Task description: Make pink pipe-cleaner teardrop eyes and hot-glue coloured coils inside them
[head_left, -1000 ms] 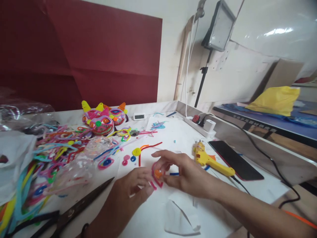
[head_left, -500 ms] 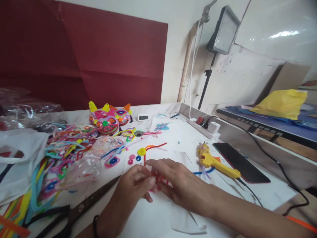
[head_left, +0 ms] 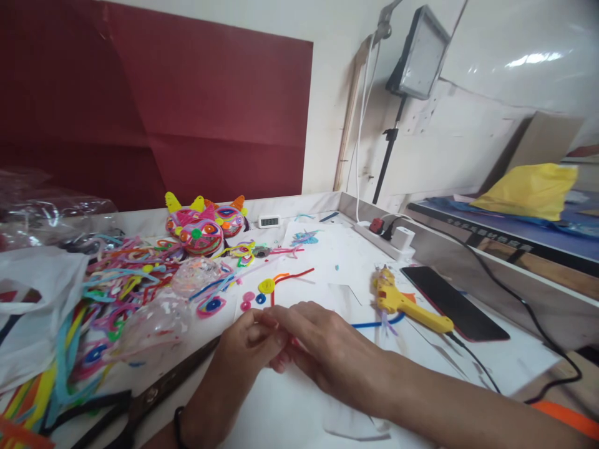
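Note:
My left hand (head_left: 255,343) and my right hand (head_left: 318,340) meet over the white table, fingers closed and touching. Between them is a red-pink pipe cleaner piece (head_left: 294,341), nearly all hidden by the fingers. Just beyond the fingertips lie a yellow coil (head_left: 266,286) with orange and red pipe cleaner strands, a blue coil (head_left: 261,299) and small pink coils (head_left: 246,305). Large dark scissors (head_left: 152,394) lie beside my left wrist. A blue pipe cleaner (head_left: 369,325) sticks out past my right hand.
A yellow hot glue gun (head_left: 412,308) and black phone (head_left: 452,302) lie at right, near a power strip (head_left: 384,240). Colourful pipe cleaners (head_left: 126,268), plastic bags (head_left: 37,305) and decorated animal-like heads (head_left: 201,236) crowd the left and back. A small digital clock (head_left: 269,221) stands behind.
My hands have shifted slightly left and drawn closer together. The red-pink piece between them shows less than before. The camera view has moved a little.

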Available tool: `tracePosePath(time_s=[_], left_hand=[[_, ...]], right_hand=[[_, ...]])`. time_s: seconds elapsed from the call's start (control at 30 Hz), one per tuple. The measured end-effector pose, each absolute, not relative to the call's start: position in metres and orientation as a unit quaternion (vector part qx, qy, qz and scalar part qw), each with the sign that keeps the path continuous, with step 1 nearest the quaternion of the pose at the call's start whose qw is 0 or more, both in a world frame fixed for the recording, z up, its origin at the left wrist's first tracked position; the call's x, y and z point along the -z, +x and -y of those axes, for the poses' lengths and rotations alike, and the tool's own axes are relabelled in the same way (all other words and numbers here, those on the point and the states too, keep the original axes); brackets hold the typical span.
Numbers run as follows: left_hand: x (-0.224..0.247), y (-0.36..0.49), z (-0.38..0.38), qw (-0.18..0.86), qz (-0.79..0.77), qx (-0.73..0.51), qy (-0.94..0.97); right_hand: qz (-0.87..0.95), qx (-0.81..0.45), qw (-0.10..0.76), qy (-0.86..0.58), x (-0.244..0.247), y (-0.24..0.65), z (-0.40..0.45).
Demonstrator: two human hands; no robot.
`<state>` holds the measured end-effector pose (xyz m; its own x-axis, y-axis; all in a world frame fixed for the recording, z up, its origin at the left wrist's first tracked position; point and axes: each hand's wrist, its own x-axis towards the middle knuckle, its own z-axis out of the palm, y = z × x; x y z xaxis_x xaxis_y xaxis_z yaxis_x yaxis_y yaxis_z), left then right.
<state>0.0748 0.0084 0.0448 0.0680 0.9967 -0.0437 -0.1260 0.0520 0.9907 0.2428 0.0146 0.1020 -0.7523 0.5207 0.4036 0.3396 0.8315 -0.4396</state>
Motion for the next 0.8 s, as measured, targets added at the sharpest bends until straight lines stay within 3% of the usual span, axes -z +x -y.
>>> tracePosePath(time_s=[0.5,0.8], left_hand=[[-0.066,0.078,0.001,0.607,-0.482,-0.479,0.412],[-0.058,0.067,0.003,0.384,-0.486,-0.413,0.668]], right_hand=[[0.888,-0.207,0.314,-0.264,-0.092,0.253,-0.018],[0.826,-0.363,0.324,-0.284,-0.092,0.26,-0.024]])
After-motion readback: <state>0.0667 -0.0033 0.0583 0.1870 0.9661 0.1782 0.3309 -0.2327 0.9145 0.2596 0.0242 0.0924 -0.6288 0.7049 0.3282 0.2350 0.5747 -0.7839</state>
